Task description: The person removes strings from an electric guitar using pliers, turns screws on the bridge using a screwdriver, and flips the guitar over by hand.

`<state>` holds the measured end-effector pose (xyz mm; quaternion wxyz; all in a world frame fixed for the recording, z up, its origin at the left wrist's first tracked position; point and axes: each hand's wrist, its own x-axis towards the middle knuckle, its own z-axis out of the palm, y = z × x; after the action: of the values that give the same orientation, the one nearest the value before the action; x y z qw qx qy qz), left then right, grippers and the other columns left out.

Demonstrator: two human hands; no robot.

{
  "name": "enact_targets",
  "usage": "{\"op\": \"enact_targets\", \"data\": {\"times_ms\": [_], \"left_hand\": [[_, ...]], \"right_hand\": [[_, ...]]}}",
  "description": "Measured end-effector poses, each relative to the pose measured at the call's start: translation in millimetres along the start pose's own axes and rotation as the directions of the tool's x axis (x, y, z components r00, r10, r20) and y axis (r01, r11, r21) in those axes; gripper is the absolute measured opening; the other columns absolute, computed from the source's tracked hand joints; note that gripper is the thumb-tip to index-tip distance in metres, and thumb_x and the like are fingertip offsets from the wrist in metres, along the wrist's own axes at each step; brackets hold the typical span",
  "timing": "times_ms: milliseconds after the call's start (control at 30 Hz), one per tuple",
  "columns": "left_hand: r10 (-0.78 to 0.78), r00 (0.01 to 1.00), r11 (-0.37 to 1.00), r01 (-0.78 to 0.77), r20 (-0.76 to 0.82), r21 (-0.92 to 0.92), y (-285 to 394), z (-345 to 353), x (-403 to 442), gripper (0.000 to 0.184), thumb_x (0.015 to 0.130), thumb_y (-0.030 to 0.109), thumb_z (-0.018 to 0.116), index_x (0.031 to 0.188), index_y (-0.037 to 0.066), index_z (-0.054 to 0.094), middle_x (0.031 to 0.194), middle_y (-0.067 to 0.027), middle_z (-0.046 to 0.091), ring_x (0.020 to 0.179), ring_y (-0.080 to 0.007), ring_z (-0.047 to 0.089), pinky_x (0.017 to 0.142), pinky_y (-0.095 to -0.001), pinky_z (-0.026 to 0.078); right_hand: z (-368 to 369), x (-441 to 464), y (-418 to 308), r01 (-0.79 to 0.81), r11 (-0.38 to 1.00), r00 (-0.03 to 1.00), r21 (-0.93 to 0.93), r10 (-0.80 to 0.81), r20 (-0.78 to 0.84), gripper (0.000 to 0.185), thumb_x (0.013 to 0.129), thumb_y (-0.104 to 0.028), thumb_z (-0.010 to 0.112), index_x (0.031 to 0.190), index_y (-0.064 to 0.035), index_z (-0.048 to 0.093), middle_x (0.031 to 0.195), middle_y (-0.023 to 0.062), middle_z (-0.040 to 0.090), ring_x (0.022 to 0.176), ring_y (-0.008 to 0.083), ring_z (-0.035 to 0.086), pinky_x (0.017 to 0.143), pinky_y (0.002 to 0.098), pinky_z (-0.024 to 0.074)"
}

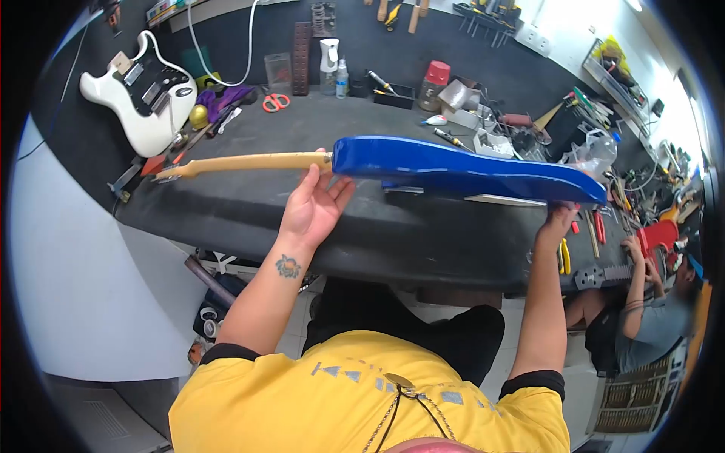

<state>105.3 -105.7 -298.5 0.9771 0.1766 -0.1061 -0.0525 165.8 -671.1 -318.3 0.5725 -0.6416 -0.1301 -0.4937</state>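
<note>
A blue electric guitar (461,167) is held up above the dark workbench, its edge turned toward me. Its pale wooden neck (249,161) points left, ending in the headstock at the far left. My left hand (317,200) grips the neck close to where it joins the body, with the thumb in front and fingers behind. At the other end, my right hand (560,217) supports the underside of the body's right end; its fingers are partly hidden by the guitar. Below the body's edge a white pickguard (504,201) sticks out slightly.
A white guitar body (143,94) leans at the back left. Red scissors (276,102), a spray bottle (328,66) and a red-lidded jar (434,84) stand behind. Tools clutter the right, including yellow-handled pliers (564,257). A co-worker (653,317) sits at the far right with a red guitar body (658,238).
</note>
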Motion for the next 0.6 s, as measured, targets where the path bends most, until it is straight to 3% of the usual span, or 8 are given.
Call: {"op": "enact_targets", "data": {"times_ms": [67, 100, 167, 267, 433, 467, 567, 600], "left_hand": [[-0.004, 1.0, 0.999, 0.004, -0.01, 0.048, -1, 5, -6, 0.029, 0.115, 0.033, 0.059, 0.132, 0.012, 0.069, 0.128, -0.0071, 0.074, 0.128, -0.0302, 0.067, 0.119, -0.0465, 0.051], [0.013, 0.999, 0.996, -0.009, -0.045, 0.091, -2, 15, -10, 0.029, 0.115, 0.034, 0.06, 0.132, 0.012, 0.069, 0.127, -0.0065, 0.074, 0.128, -0.03, 0.067, 0.118, -0.0466, 0.052], [0.037, 0.998, 0.982, -0.028, -0.042, 0.188, 0, 16, -20, 0.028, 0.112, 0.033, 0.066, 0.133, 0.014, 0.069, 0.127, -0.0051, 0.074, 0.127, -0.0295, 0.067, 0.115, -0.0485, 0.055], [0.03, 1.0, 0.952, -0.028, 0.001, 0.306, 5, 13, -48, 0.031, 0.111, 0.03, 0.067, 0.135, 0.011, 0.069, 0.126, -0.0143, 0.076, 0.113, -0.031, 0.076, 0.101, -0.0467, 0.064], [-0.053, 0.977, 0.916, 0.131, -0.209, 0.38, 7, 40, -84, 0.036, 0.11, 0.029, 0.069, 0.133, 0.001, 0.069, 0.12, -0.0187, 0.078, 0.1, -0.0243, 0.08, 0.086, -0.0337, 0.069], [-0.065, 0.969, 0.897, 0.162, -0.239, 0.411, 8, 41, -86, 0.037, 0.11, 0.029, 0.069, 0.133, 0.0, 0.068, 0.119, -0.0187, 0.078, 0.098, -0.0227, 0.08, 0.084, -0.0312, 0.069], [-0.087, 0.884, 0.868, 0.294, -0.46, 0.401, 5, 48, -91, 0.032, 0.11, 0.022, 0.071, 0.131, -0.001, 0.068, 0.111, -0.0162, 0.078, 0.094, -0.0208, 0.08, 0.076, -0.0266, 0.067], [-0.117, 0.851, 0.851, 0.352, -0.512, 0.39, 1, 47, -87, 0.03, 0.11, 0.021, 0.071, 0.131, -0.001, 0.068, 0.11, -0.0158, 0.078, 0.094, -0.021, 0.08, 0.075, -0.0264, 0.067]], "right_hand": [[3, 13, -23, 0.085, 0.99, 0.996, -0.114, -0.084, 0.01, 0.069, 0.106, -0.067, 0.064, 0.13, -0.0027, 0.057, 0.121, 0.009, 0.061, 0.117, 0.024, 0.061, 0.111, 0.0417, 0.0462], [1, 20, -27, 0.076, 0.985, 0.997, -0.155, -0.078, -0.006, 0.076, 0.108, -0.066, 0.061, 0.142, 0.0014, 0.056, 0.128, 0.0131, 0.064, 0.122, 0.0281, 0.061, 0.114, 0.0434, 0.0443], [8, 38, -59, 0.006, 0.965, 0.998, -0.261, -0.02, -0.051, 0.078, 0.11, -0.065, 0.058, 0.147, 0.0036, 0.055, 0.135, 0.0159, 0.064, 0.125, 0.0285, 0.061, 0.114, 0.0421, 0.0442], [-17, 61, -80, -0.118, 0.896, 0.992, -0.427, 0.127, -0.007, 0.081, 0.113, -0.063, 0.052, 0.153, 0.0076, 0.053, 0.145, 0.0206, 0.064, 0.13, 0.0285, 0.061, 0.113, 0.0403, 0.0443], [-37, 69, -125, -0.19, 0.572, 0.893, -0.798, 0.438, 0.102, 0.08, 0.113, -0.066, 0.05, 0.127, 0.0099, 0.071, 0.114, 0.0189, 0.077, 0.104, 0.0257, 0.07, 0.099, 0.0379, 0.0515], [-28, 62, -132, -0.131, 0.574, 0.903, -0.809, 0.405, 0.141, 0.08, 0.112, -0.066, 0.051, 0.122, 0.0105, 0.073, 0.109, 0.0195, 0.078, 0.099, 0.025, 0.071, 0.095, 0.0381, 0.0532], [-24, 51, -139, -0.222, 0.311, 0.7, -0.924, 0.71, 0.071, 0.086, 0.105, -0.072, 0.057, 0.115, 0.0118, 0.075, 0.103, 0.029, 0.077, 0.101, 0.0376, 0.076, 0.094, 0.0457, 0.0543], [-25, 41, -141, -0.165, 0.231, 0.687, -0.959, 0.725, 0.057, 0.088, 0.103, -0.074, 0.056, 0.117, 0.0109, 0.076, 0.11, 0.0338, 0.076, 0.112, 0.0448, 0.075, 0.098, 0.0495, 0.0534]]}}
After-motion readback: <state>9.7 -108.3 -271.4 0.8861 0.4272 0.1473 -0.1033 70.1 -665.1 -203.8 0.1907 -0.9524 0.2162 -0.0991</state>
